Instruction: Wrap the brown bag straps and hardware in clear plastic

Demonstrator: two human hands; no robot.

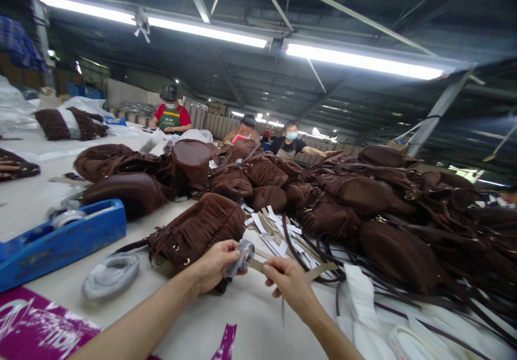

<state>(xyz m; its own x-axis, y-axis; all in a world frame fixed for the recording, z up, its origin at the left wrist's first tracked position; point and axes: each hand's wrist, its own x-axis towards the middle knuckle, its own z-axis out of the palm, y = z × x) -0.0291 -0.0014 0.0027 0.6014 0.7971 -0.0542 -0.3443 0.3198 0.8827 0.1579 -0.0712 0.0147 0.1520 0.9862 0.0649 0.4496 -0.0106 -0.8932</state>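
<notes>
My left hand [218, 265] is closed on a small roll wrapped in greyish see-through film [239, 258]; what is inside it is unclear. Just to the right, my right hand [287, 280] pinches a flat tan strip [322, 270], which sticks out on both sides of the fingers. One end of the strip reaches close to the wrapped roll; whether they touch I cannot tell. Behind my left hand lies a brown fringed bag [202, 228] with metal eyelets. A coiled strap in clear wrap [111, 275] rests on the table to the left.
A blue tape dispenser [81, 236] stands at the left. Brown bags [355, 193] form a long heap across the table [161, 317]. White and tan strips [278, 236] lie before it, with white wrapping [361, 300] at the right. Several co-workers [173, 115] are beyond the heap.
</notes>
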